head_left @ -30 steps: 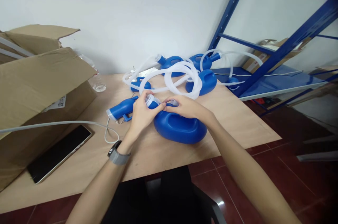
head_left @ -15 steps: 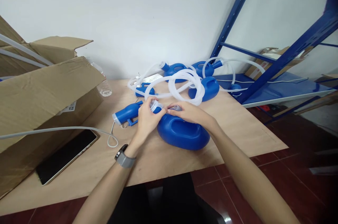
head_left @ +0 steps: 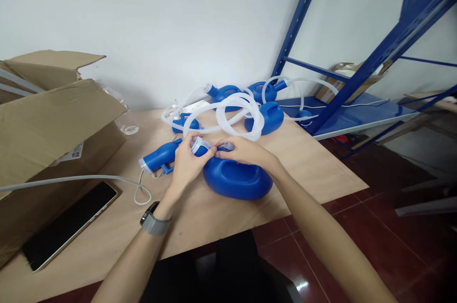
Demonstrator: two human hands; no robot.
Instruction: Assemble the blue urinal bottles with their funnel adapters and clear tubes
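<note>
A blue plastic bottle (head_left: 237,186) with a moulded handle opening lies on its side on the table in front of me. My left hand (head_left: 191,162) is closed around its neck, where a translucent cap (head_left: 196,146) shows between the fingers. My right hand (head_left: 246,153) rests over the top of the bottle, thumb and fingertips pinched together close to my left thumb. A small translucent piece (head_left: 226,146) shows by the right fingers; what exactly they pinch is hidden. Just behind the hands lies a coiled translucent hose (head_left: 221,117).
More blue bottles (head_left: 266,117) with hoses stand at the back. A smaller blue bottle (head_left: 160,155) lies left of my hands. An open cardboard box (head_left: 60,131), a phone (head_left: 71,224) and a grey cable (head_left: 107,177) occupy the left; a blue metal shelf (head_left: 342,112) stands right.
The view has shifted a little to the right, so everything sits further left. Both hands stay at the bottle's neck with almost the same grip.
</note>
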